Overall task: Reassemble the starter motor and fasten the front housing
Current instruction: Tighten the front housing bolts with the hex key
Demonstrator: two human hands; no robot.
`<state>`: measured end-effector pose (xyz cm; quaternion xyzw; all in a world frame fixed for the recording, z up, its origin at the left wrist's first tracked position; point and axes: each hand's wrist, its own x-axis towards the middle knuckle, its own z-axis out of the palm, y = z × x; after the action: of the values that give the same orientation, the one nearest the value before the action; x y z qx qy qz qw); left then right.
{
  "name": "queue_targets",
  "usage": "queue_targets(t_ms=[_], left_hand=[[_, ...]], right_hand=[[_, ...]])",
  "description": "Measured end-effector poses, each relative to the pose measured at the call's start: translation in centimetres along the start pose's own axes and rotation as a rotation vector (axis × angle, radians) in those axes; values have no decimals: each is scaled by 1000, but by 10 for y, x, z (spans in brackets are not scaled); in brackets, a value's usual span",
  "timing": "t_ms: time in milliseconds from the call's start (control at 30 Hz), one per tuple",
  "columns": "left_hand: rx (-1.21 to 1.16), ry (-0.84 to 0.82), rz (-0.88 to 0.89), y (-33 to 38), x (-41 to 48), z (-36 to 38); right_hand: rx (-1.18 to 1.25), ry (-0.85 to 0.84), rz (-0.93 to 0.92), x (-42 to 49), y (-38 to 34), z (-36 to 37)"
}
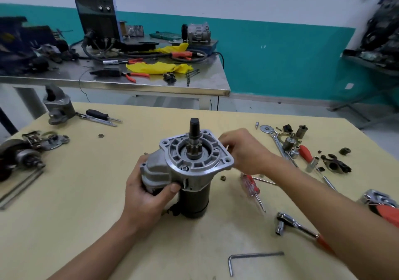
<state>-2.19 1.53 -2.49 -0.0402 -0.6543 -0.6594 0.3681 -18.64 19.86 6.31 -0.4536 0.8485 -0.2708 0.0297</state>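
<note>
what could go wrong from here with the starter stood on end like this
1. The starter motor stands on end on the table, steadied by the left hand and its grip; if that loosens it might tip.
2. The right hand works at the edge of the front housing; fingers could get pinched if the housing shifts.
3. A loose nut lies by the base; a knock could send it rolling away.
</note>
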Motion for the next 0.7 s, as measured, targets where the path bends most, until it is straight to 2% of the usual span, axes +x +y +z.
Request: queue_targets(t_ms=[67,100,133,167,233,300,400,500,700], left_hand=[[1,-10,7,1,1,1],[8,-14,14,0,1,1],[19,-11,22,0,1,2],[30,-5,33,0,1,1],[66,4,60,1,1,1],[130,13,83,2,2,1],[207,4,109,2,-1,4],[186,-3,110,4,-2,4],[148,0,128,5,-1,3]], right_hand=[[364,454,42,-7,-9,-25],[520,647,-18,-12,-20,-35],[634,748,-130,-19,-38,-41],[693,770,-258,-25,-61,-39],[666,712,-447,-31,-107,-25],[582,598,-510,-28,-139,-9],[285,351,-404,-12,-160,0],[-19,119,-270,1,-167,1],[-76,38,-170,8,-172,-5]])
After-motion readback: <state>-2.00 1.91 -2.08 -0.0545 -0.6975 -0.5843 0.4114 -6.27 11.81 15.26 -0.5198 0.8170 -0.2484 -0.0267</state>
